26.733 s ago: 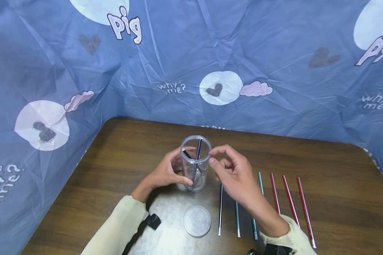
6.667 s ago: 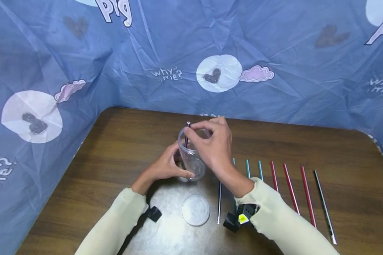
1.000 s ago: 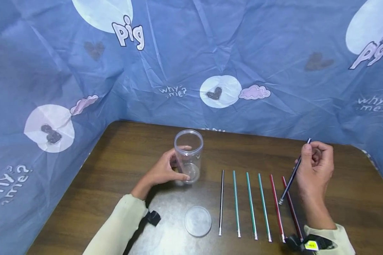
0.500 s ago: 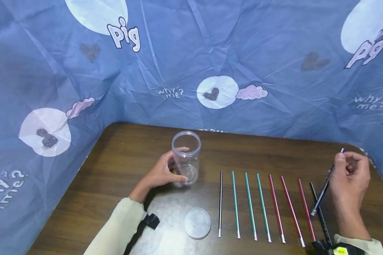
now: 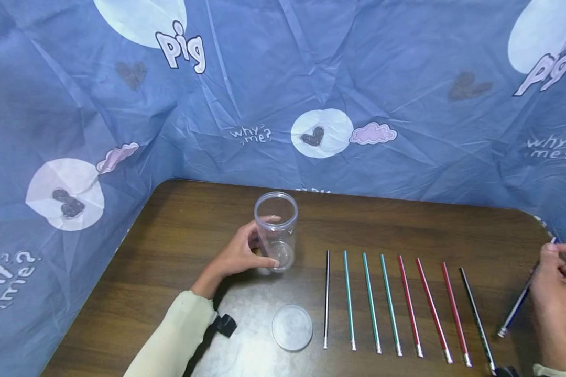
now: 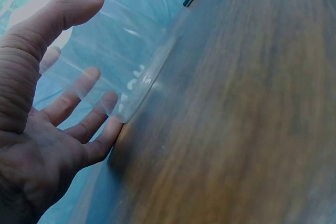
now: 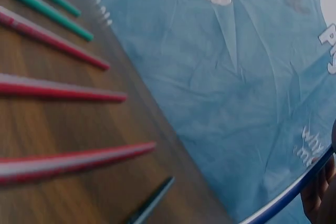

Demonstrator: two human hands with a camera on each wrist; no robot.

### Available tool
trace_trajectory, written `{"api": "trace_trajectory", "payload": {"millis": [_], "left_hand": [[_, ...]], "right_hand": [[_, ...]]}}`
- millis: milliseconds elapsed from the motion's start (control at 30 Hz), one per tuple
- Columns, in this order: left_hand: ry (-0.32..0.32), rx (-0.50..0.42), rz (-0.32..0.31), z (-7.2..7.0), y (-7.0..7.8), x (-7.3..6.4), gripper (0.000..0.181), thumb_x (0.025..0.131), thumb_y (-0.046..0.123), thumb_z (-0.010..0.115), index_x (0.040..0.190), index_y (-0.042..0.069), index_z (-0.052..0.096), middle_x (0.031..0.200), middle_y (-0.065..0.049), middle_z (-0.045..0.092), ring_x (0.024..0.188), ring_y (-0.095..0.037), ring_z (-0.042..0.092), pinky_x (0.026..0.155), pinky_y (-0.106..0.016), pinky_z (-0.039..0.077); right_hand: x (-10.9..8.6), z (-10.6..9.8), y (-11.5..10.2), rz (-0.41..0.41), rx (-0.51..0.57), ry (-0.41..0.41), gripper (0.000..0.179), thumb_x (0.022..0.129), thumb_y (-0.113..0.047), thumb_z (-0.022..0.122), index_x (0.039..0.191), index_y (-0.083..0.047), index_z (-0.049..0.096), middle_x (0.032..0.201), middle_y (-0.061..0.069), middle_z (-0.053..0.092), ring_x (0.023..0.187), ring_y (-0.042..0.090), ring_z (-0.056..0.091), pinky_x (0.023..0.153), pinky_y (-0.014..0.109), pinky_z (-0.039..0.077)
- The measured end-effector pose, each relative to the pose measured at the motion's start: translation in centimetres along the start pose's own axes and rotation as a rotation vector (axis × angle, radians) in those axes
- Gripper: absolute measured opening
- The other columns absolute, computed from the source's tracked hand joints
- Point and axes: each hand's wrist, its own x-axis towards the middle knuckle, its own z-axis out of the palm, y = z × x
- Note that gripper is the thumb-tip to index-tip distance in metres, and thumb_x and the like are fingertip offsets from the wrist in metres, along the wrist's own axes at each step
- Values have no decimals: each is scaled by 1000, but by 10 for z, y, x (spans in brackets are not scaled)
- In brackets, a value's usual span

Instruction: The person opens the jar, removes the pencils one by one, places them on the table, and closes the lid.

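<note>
My left hand holds a clear plastic jar around its lower side, thumb in front and fingers behind. The jar stands upright on the table with nothing inside. In the left wrist view the fingers show through the jar wall. At the far right, my right hand pinches a dark blue pencil near its upper end, silver tip pointing down toward the table. That pencil also shows in the right wrist view. To its left lies a dark patterned pencil.
Further left, pencils lie in a spaced row: three red pencils, three teal pencils and a black pencil. A round clear lid lies in front of the jar. Blue printed cloth hangs behind the wooden table.
My right hand has carried the blue pencil rightward, past the red and dark patterned pencils. Dark pencils seen inside the jar earlier are out of it. My left hand stays on the jar.
</note>
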Motion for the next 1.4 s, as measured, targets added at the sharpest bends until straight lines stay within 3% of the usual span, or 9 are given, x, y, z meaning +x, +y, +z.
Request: {"api": "trace_trajectory", "payload": {"millis": [133,367,433,500,633,833,1000,1167,1400], "left_hand": [[1,-3,13,0,0,-2,89,64,-8,88,143,1,47,128,-20,62,116,-38,60,96,-51,52],[-5,3,2,2,2,-3,91,64,-8,88,143,-3,44,127,-18,63,114,-37,61,97,-47,53],[-5,2,-3,2,3,-3,91,63,-8,88,143,-3,44,128,-18,63,115,-36,61,97,-46,53],[-5,-1,-5,2,3,-2,91,63,-9,88,143,-3,44,128,-18,63,115,-36,61,98,-47,53],[-3,-4,-3,2,2,-2,91,63,-9,88,143,-2,45,129,-18,63,116,-36,61,97,-47,53],[-5,-2,8,1,0,-2,89,64,-8,88,143,-1,46,128,-18,63,116,-37,61,97,-49,53],[-4,8,-15,3,0,-7,89,64,-7,89,143,4,48,127,-16,64,115,-35,61,95,-48,54],[3,-6,-19,4,1,-4,89,64,-8,88,143,7,49,128,-17,63,115,-35,61,96,-47,53],[5,-15,-14,2,2,0,89,65,-8,87,143,3,47,128,-22,62,116,-37,60,97,-50,52]], "right_hand": [[3,-5,11,5,-106,-2,16,105,-35,45,97,-49,40,78,-13,38,67,1,35,53,15,25],[14,-9,28,-57,-247,-60,16,104,-30,47,95,-42,42,79,-15,41,68,2,36,53,18,28],[16,-7,33,-76,-312,-67,7,105,-30,48,98,-31,48,79,-13,41,65,3,36,50,19,28],[18,-6,37,-101,-369,-91,14,104,-30,50,102,-17,54,75,-11,43,62,3,37,49,21,29],[19,-6,44,-176,-503,-183,32,104,-28,48,118,0,52,77,3,50,61,10,40,53,28,31],[19,-5,55,-297,-603,-328,33,105,-27,46,113,5,51,85,25,58,69,31,52,68,49,34],[17,-4,64,-335,-633,-471,33,105,-27,45,108,6,49,95,35,59,84,48,56,78,65,32],[18,-4,65,-328,-655,-518,33,105,-28,46,107,5,50,93,32,60,83,46,57,75,62,36],[21,-2,59,-373,-735,-575,28,101,-28,56,98,1,55,82,18,61,73,34,57,58,44,37]]}}
